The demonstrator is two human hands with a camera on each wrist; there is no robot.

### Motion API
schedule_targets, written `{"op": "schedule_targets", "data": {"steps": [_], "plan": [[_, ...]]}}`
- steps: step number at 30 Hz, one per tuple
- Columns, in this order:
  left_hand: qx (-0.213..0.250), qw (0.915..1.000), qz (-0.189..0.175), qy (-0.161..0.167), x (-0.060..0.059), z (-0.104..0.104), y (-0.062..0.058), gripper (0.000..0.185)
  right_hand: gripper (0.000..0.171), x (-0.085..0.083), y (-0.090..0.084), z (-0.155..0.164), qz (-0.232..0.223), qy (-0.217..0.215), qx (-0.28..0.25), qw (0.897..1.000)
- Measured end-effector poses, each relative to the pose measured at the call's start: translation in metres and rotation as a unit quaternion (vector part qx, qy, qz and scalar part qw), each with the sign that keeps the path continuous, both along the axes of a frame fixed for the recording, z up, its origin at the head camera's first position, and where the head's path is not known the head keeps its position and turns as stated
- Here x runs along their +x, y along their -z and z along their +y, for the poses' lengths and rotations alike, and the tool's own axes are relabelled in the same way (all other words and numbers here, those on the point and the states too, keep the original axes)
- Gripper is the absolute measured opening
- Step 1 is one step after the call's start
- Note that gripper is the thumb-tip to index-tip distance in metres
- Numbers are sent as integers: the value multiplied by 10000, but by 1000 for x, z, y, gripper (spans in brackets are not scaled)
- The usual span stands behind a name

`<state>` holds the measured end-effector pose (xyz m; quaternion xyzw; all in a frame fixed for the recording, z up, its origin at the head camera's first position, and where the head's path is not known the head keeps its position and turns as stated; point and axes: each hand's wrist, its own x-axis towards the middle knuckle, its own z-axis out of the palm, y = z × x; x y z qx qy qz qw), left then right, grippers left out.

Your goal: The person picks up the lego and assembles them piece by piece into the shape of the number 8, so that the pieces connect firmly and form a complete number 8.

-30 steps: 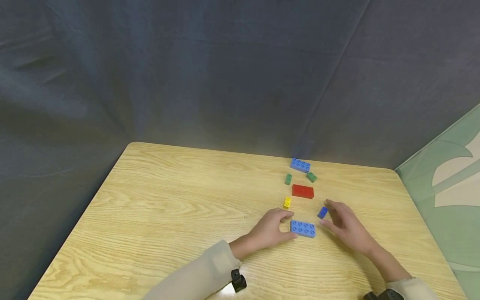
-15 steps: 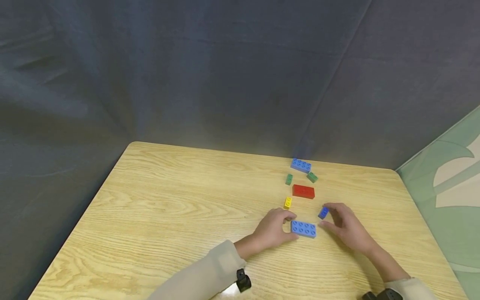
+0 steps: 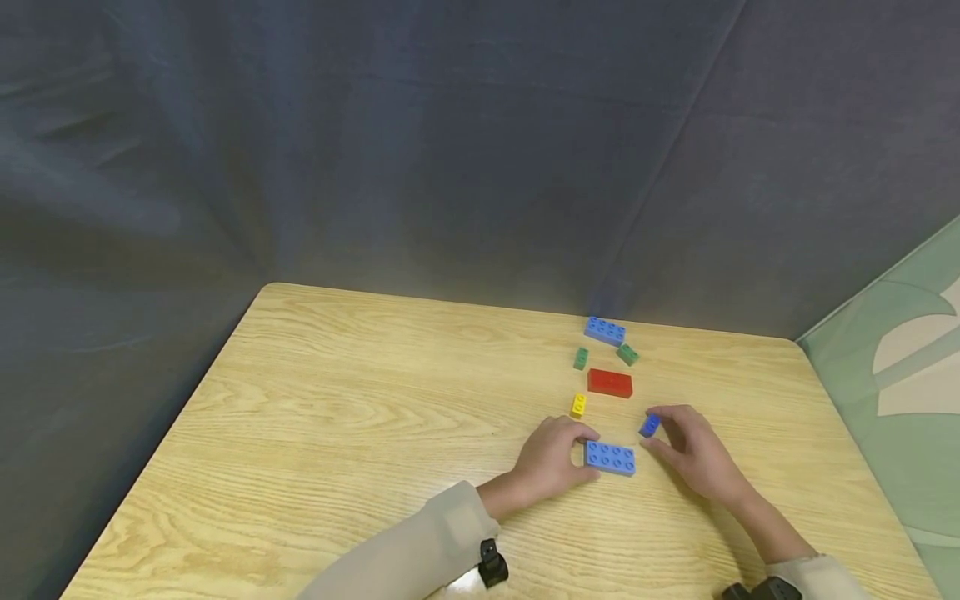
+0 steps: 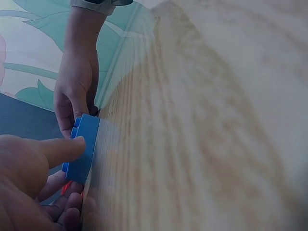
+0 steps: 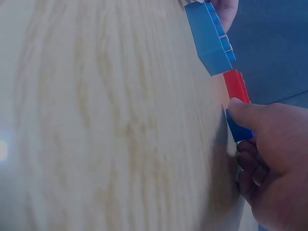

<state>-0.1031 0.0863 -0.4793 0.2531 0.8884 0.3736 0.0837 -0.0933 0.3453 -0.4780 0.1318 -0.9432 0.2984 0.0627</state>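
A light blue eight-stud toy brick lies flat near the front right of the table, studs up. My left hand holds its left end between thumb and fingers; the left wrist view has the thumb against the brick's side. To the right, my right hand pinches a small dark blue brick between thumb and forefinger. That small brick is partly covered by the thumb in the right wrist view. The two held bricks are apart.
Behind the hands lie a yellow brick, a red brick, two green bricks and another light blue brick near the back edge. A dark curtain hangs behind the wooden table.
The left hand has shifted slightly right and closed in on the light blue brick's end. The right thumb and forefinger have come together on the small dark blue brick.
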Motion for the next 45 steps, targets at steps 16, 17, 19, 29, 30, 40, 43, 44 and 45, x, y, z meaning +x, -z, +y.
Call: {"op": "schedule_targets", "data": {"steps": [16, 17, 19, 29, 30, 40, 43, 44, 45], "plan": [[296, 9990, -208, -274, 1, 0, -1, 34, 35, 2, -2, 1, -52, 253, -97, 9996], [295, 9989, -230, -285, 1, 0, -1, 35, 36, 1, -3, 2, -66, 264, -102, 9996], [264, 9989, -259, -299, 0, 1, 0, 35, 36, 2, -3, 3, -71, 298, -49, 9995], [97, 9989, -325, -329, -1, 1, -2, 35, 42, 3, -3, 5, 314, 33, -223, 9993], [93, 9988, -331, -336, -1, 1, -2, 35, 42, 3, -4, 5, 310, -31, -277, 9991], [129, 9984, -430, -348, 0, 0, -5, 35, 44, 8, -9, 4, 181, -386, -361, 9984], [126, 9985, -403, -350, 0, 0, -5, 35, 45, 10, -12, 3, 103, -414, -370, 9984], [130, 9985, -395, -348, 0, 0, -5, 35, 45, 10, -13, 2, 76, -429, -381, 9983], [131, 9986, -387, -345, 0, 0, -5, 35, 45, 11, -13, 2, 54, -450, -389, 9982]]}}
